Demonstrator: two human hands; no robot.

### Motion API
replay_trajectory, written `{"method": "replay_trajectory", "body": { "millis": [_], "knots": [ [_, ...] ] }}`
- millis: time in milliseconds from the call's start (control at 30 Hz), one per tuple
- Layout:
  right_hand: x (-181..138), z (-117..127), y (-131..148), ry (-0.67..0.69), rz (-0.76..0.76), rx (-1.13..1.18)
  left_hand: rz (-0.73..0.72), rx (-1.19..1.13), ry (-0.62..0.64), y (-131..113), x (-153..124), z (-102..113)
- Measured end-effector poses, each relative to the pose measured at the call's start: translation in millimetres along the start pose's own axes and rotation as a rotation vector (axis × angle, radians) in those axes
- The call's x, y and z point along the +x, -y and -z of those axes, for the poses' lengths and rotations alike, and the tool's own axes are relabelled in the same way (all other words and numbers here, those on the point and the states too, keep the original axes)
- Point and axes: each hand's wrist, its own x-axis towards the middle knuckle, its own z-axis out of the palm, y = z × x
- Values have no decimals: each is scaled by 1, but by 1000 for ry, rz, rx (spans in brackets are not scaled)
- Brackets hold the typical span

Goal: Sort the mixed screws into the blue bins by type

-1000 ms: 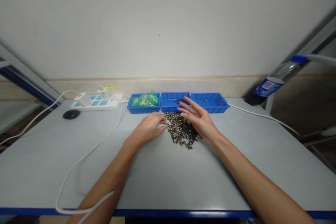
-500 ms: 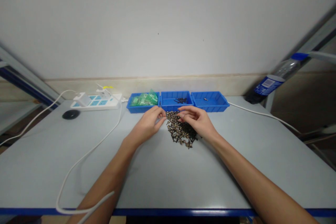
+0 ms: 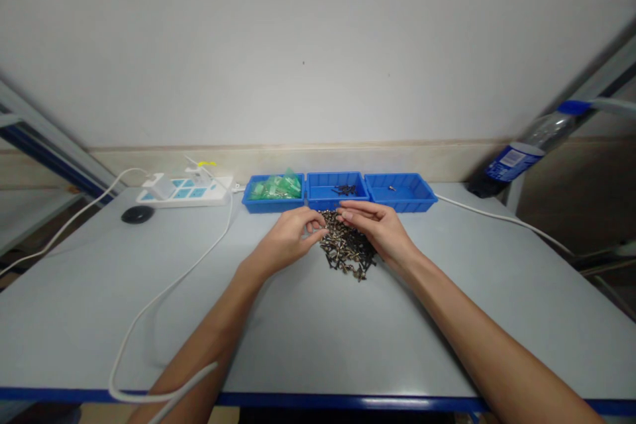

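Observation:
A pile of small screws (image 3: pixel 350 255), brass-coloured and black, lies on the table between my hands. My left hand (image 3: pixel 293 235) is at the pile's left edge, its fingers curled and the thumb held apart from them; nothing shows in it. Over the upper right of the pile, my right hand (image 3: pixel 380 225) has its thumb pressed against the fingers. Whatever it may pinch is too small to make out. Just behind the pile stands the middle blue bin (image 3: pixel 318 204), holding some black screws (image 3: pixel 345 190). One small screw (image 3: pixel 392 188) lies in the right blue bin (image 3: pixel 410 202).
The left blue bin (image 3: pixel 251 202) contains green plastic packets (image 3: pixel 278 187). A white power strip (image 3: pixel 213 195) with plugs and a black round disc (image 3: pixel 138 214) sit at left. White cables (image 3: pixel 163 291) cross the table. A bottle (image 3: pixel 514 162) leans at the right.
My left hand has shifted slightly right over the pile's edge, and its thumb and fingers have parted a little. The right hand stays by the pile. The whole view has shifted slightly.

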Motion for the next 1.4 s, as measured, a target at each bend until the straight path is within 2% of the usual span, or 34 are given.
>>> {"method": "replay_trajectory", "body": {
  "millis": [133, 300, 400, 467, 600, 700, 767, 1100, 1400],
  "knots": [
    [4, 1, -3, -34, 85, 45, -23, 66, 124, 12, -2, -3],
    [0, 2, 2, -31, 63, -20, -17, 83, 128, 12, -3, -3],
    [-2, 2, 6, -10, 52, -126, 1, 22, 50, 6, -1, -1],
    [-3, 2, 8, 23, 46, -215, 58, -69, -44, 0, 1, -1],
    [-5, -2, 7, 136, 15, -226, 230, -418, -231, -11, 6, -10],
    [-7, -4, 6, 149, 3, -162, 326, -669, -264, -14, 8, -17],
    [-8, -5, 6, 134, 0, -133, 371, -732, -263, -16, 8, -19],
    [-7, 0, 4, 154, -19, -94, 424, -699, -176, -21, 6, -4],
    [-9, -2, 8, 129, -11, -119, 396, -666, -136, -20, 5, -8]
  ]
}}
